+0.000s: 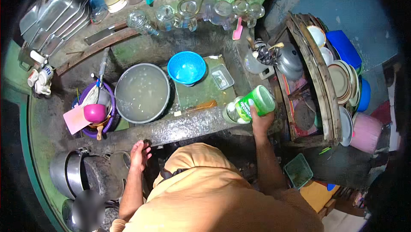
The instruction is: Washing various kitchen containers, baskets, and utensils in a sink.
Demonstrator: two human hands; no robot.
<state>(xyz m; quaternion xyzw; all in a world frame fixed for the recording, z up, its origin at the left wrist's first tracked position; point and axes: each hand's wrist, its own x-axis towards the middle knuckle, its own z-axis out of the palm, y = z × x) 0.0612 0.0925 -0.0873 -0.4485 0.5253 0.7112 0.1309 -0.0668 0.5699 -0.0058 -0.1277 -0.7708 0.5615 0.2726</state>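
Note:
My right hand (262, 122) grips a clear plastic jar with a green label (255, 102), tilted over the right end of the wet sink ledge (192, 127). Another clear round container (230, 113) shows just left of and behind it. Fingers apart, my left hand (140, 155) is in front of the ledge and holds nothing. Beyond the ledge, a large round basin (142, 93) holds cloudy water. A blue plastic colander (186, 67) and a clear rectangular tub (222, 77) are to its right. The purple basin (113, 103) at left contains a pink bowl (95, 113) and utensils.
Glass mugs (187, 8) line the back shelf. A wooden rack (321, 81) with plates (339, 82) stands at right, near a pot of spoons (255, 63). Metal pots (75, 174) sit at lower left. A wooden-handled tool (205, 105) lies behind the ledge.

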